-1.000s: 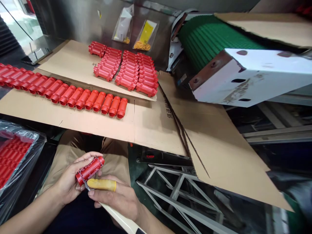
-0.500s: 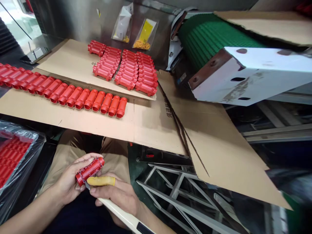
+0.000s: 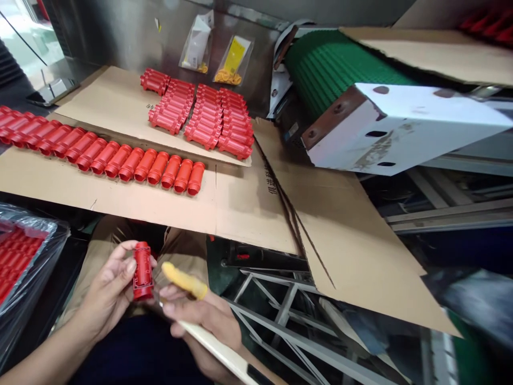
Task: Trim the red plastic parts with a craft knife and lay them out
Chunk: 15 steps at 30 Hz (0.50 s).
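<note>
Over my lap, my left hand [image 3: 114, 286] grips a red ribbed tube [image 3: 142, 271], held almost upright between thumb and fingers. Just to its right, my right hand [image 3: 204, 315] is closed around a long cream-handled tool [image 3: 216, 350] with a dark section near its lower end. A yellow cover [image 3: 184, 280] sits on the right index finger, which is raised off the tool. The tool's tip is small and blurred, close to the tube's lower end but seemingly apart from it.
A long row of red tubes [image 3: 138, 163] lies on cardboard [image 3: 240, 214]. Behind are stacked red parts [image 3: 204, 123] and two bags with yellow pieces [image 3: 234, 61]. A green conveyor [image 3: 340, 67] stands right; a plastic-lined bin of red parts [image 3: 60, 251] is left.
My left hand has turned the red tube from slanted to nearly upright. My right hand has drawn the tool back rightward, and its yellow-covered finger has lifted. The whole view has shifted slightly.
</note>
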{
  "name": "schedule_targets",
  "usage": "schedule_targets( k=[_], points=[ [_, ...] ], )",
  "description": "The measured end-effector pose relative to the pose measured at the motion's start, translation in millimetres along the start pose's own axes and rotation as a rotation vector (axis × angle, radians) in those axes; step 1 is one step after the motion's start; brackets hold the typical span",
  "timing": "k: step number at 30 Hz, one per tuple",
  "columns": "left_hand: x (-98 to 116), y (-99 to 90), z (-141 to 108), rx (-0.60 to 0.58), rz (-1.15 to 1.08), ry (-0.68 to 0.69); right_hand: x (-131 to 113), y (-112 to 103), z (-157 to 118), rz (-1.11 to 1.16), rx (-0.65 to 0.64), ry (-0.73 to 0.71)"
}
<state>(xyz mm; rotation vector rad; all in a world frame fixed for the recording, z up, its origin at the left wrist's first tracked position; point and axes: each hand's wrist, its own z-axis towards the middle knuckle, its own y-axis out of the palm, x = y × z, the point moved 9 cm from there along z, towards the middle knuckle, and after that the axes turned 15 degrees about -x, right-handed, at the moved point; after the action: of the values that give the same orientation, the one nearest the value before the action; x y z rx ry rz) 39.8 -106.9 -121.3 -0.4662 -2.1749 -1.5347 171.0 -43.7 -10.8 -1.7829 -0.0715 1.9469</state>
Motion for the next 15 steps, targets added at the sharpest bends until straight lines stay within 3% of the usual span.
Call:
schedule_targets(
  k=[3,6,9,15],
  points=[
    [21,-3.8,-6,-0.016,0.144,0.201,-5,-6,-2,-0.169,0.142,-0.079],
    [30,-5.9,-12,0.022,0.25,0.307,-13,-4,2,-0.327,0.172,-0.137],
    [30,-6.4,-16,0.085,0.283,0.335,-18,-3,4,-0.374,0.169,-0.174],
    [27,-7.2,-16,0.064,0.297,0.324,-19,-4,5,-0.378,0.164,-0.169]
  ],
)
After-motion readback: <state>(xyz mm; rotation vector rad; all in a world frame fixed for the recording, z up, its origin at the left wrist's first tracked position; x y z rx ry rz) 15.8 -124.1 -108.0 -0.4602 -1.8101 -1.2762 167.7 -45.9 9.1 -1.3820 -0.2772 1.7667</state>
